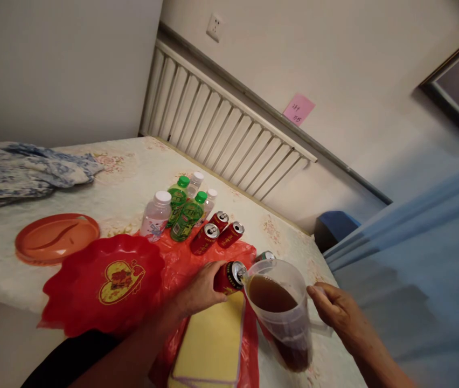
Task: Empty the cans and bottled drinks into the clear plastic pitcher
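My left hand [203,288] is wrapped round a red drink can [228,277], whose opened top leans toward the spout of a clear plastic pitcher [304,323]. Gripped by its handle, the pitcher is in my right hand [332,307], tilted, with brown liquid [272,293] inside. Can top and spout nearly meet; whether liquid passes between them I cannot make out. Below my left hand lies a folded yellow cloth [211,339] on a red plastic bag [249,350]. Another can [265,255] stands behind the pitcher, mostly hidden.
Several bottles [188,218] with green or white caps and red cans [205,238] stand at the bag's far end. To the left are a red scalloped tray [88,285], an orange plate [57,217] and patterned fabric [31,172]. A radiator [221,124] lines the wall.
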Demonstrator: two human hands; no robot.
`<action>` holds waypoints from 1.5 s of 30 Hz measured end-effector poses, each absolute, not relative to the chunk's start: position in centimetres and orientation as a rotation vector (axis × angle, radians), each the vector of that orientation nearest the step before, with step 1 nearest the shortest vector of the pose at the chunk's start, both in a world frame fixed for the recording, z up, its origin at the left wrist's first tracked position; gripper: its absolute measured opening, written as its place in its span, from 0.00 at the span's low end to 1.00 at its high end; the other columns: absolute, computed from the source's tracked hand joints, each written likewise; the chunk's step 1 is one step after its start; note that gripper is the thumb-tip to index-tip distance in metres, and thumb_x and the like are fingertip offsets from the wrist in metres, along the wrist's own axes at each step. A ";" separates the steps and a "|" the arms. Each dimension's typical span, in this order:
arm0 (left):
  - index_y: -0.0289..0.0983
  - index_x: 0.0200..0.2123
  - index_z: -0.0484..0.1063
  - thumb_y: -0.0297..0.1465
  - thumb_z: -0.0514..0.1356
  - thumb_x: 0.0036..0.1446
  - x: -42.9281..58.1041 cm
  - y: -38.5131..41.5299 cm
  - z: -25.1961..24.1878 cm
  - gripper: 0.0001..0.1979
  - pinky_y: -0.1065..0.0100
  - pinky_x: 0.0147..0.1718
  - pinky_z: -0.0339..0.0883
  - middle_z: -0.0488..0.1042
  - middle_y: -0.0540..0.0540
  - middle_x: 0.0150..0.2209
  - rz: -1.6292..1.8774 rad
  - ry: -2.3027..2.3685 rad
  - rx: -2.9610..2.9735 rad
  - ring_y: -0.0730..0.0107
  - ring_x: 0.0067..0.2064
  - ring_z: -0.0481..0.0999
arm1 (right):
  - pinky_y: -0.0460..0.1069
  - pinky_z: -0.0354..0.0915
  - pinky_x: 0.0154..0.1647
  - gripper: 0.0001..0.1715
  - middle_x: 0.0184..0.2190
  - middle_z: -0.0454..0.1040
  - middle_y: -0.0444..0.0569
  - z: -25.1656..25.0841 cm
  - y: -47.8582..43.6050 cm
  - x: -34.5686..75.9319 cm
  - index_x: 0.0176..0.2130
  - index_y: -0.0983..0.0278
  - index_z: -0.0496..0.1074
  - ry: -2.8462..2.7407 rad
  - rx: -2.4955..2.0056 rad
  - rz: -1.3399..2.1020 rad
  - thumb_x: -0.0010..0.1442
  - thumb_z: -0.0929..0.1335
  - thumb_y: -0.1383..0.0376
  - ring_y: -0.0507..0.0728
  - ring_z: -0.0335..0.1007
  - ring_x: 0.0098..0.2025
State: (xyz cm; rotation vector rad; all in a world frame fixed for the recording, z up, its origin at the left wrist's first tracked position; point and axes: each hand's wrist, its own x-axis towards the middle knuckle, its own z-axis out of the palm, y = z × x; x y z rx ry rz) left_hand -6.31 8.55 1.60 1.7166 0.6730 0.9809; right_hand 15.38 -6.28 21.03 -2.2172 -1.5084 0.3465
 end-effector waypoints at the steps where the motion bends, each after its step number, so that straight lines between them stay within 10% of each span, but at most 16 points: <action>1: 0.40 0.56 0.66 0.22 0.66 0.37 -6.3 8.5 1.6 0.38 0.58 0.58 0.60 0.71 0.44 0.55 0.977 0.678 1.723 0.51 0.58 0.68 | 0.48 0.49 0.25 0.26 0.19 0.51 0.40 21.0 -6.3 15.4 0.20 0.60 0.53 -1.510 -2.225 0.341 0.57 0.61 0.45 0.51 0.48 0.23; 45: 0.44 0.54 0.65 0.24 0.67 0.39 -6.7 8.3 2.6 0.35 0.57 0.58 0.63 0.71 0.46 0.54 0.914 0.725 1.793 0.56 0.56 0.70 | 0.48 0.50 0.26 0.26 0.21 0.51 0.40 21.0 -6.0 16.0 0.21 0.59 0.52 -1.615 -2.259 0.340 0.59 0.59 0.45 0.51 0.49 0.25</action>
